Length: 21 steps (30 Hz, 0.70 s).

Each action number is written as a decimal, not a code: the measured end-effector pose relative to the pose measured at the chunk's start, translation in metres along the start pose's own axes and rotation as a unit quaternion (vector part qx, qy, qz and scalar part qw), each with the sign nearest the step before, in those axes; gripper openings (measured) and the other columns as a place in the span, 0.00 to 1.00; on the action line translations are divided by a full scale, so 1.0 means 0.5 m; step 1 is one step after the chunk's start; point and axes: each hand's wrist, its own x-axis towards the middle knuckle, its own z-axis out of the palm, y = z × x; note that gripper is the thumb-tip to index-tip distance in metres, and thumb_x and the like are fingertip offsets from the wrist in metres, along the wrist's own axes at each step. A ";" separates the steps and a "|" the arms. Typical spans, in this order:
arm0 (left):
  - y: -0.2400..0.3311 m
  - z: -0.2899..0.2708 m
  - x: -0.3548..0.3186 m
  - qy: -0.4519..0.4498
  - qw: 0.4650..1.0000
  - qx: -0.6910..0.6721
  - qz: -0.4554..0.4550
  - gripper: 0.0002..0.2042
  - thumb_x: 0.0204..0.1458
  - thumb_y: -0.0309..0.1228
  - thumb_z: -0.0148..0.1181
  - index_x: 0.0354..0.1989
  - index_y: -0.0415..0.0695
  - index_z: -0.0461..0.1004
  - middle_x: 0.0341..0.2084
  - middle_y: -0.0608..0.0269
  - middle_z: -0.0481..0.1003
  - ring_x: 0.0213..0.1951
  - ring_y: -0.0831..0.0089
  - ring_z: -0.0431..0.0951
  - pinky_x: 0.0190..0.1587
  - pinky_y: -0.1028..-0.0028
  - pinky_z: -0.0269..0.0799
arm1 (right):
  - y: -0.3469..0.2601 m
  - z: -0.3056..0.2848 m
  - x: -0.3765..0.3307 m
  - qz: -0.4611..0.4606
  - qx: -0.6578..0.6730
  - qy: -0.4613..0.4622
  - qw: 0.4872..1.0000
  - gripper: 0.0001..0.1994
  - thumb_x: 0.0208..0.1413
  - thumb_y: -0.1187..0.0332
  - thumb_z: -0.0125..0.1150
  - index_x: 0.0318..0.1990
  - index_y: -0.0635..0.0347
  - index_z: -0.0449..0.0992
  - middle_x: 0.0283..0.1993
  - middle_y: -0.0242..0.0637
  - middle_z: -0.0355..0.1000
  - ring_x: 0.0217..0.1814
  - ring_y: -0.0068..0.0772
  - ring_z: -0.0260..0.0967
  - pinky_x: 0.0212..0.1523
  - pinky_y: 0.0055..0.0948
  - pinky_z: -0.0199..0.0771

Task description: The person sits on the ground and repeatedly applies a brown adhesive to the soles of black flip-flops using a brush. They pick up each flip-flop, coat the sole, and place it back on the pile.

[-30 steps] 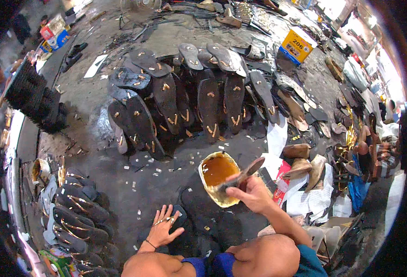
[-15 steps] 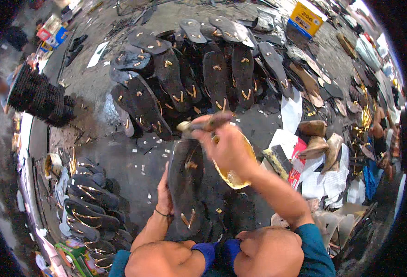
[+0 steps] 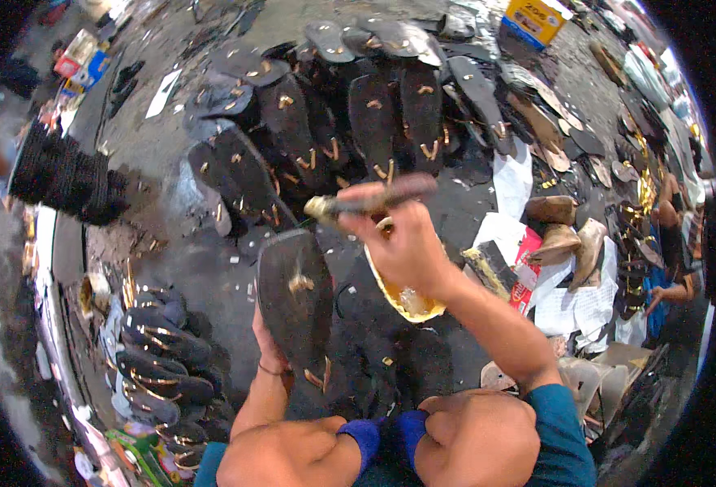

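- The grey concrete floor (image 3: pixel 171 243) carries everything here, littered with small scraps.
- Beyond the dark flat rubber sandal sole (image 3: pixel 293 300), a wide fan of similar dark soles with tan strap plugs (image 3: pixel 350 122) lies spread on the floor.
- To the left of the sole, a row of finished dark sandals with tan straps (image 3: pixel 159 357) lies stacked near the floor's edge.
- To the right of the sole, sheets of white paper (image 3: pixel 585 304) lie under a few tan wooden shoe blocks (image 3: pixel 557 239).
- The sole itself stands tilted up from the floor, just in front of the person's knees, with a tan plug showing near its middle.
- The left hand (image 3: pixel 267 345) grips the sole's left edge from behind; its fingers are hidden by the sole, so I cannot tell how they curl.
- The right hand (image 3: pixel 403 239) hangs just above and right of the sole, fingers closed around a dark-handled brush (image 3: pixel 374 199) whose pale tip points towards the sole's upper end.
- A round yellow bowl of glue (image 3: pixel 411 300) sits right beside the sole, mostly covered by the right hand.
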 end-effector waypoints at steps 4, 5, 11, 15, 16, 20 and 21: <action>0.005 -0.111 0.042 0.135 0.985 0.069 0.086 0.31 0.65 0.54 0.39 0.63 0.39 0.67 0.56 0.51 0.73 0.54 0.57 0.75 0.59 0.60 0.71 | -0.029 0.048 -0.214 0.002 0.108 -0.249 0.962 0.12 0.52 0.74 0.71 0.45 0.56 0.80 0.44 0.38 0.80 0.46 0.36 0.78 0.47 0.34 0.75; 0.009 -0.158 0.036 0.211 0.955 0.157 0.134 0.30 0.65 0.53 0.40 0.61 0.38 0.69 0.54 0.52 0.75 0.51 0.58 0.77 0.58 0.61 0.72 | -0.042 0.036 -0.220 0.048 0.133 -0.302 0.943 0.13 0.50 0.73 0.72 0.44 0.56 0.80 0.43 0.39 0.80 0.47 0.38 0.77 0.48 0.36 0.76; -0.067 -0.256 -0.210 0.286 0.944 0.110 -0.124 0.24 0.66 0.47 0.43 0.56 0.39 0.72 0.45 0.58 0.79 0.43 0.67 0.79 0.50 0.66 0.75 | 0.094 -0.078 -0.182 0.144 -0.215 -0.019 0.966 0.10 0.56 0.67 0.67 0.44 0.58 0.81 0.43 0.41 0.80 0.43 0.41 0.79 0.46 0.36 0.78; -0.084 -0.213 -0.249 0.319 0.924 0.169 -0.126 0.23 0.67 0.46 0.44 0.56 0.39 0.73 0.44 0.60 0.79 0.43 0.69 0.80 0.49 0.68 0.75 | 0.076 -0.097 -0.182 0.056 -0.281 0.017 0.958 0.10 0.56 0.71 0.66 0.45 0.60 0.81 0.41 0.43 0.80 0.40 0.38 0.79 0.43 0.33 0.77; -0.078 -0.212 -0.239 0.318 0.923 0.177 -0.124 0.23 0.67 0.45 0.44 0.56 0.40 0.73 0.44 0.60 0.79 0.43 0.70 0.80 0.48 0.68 0.76 | 0.029 -0.109 -0.172 0.143 -0.191 0.078 0.968 0.11 0.56 0.71 0.66 0.46 0.61 0.80 0.40 0.44 0.80 0.41 0.39 0.79 0.42 0.34 0.76; -0.024 -0.152 -0.192 0.297 0.932 0.192 -0.080 0.18 0.68 0.40 0.46 0.56 0.41 0.74 0.42 0.62 0.80 0.44 0.74 0.80 0.46 0.71 0.76 | -0.024 -0.216 -0.264 0.249 -0.444 -0.297 0.808 0.13 0.55 0.67 0.63 0.41 0.69 0.78 0.33 0.58 0.77 0.35 0.63 0.75 0.37 0.50 0.74; -0.024 -0.160 -0.186 0.295 0.933 0.200 -0.048 0.18 0.68 0.39 0.47 0.57 0.41 0.74 0.43 0.62 0.80 0.44 0.75 0.80 0.46 0.72 0.76 | -0.008 -0.237 -0.295 0.184 -0.459 -0.337 0.801 0.12 0.54 0.66 0.64 0.38 0.68 0.80 0.28 0.53 0.76 0.30 0.54 0.76 0.33 0.45 0.73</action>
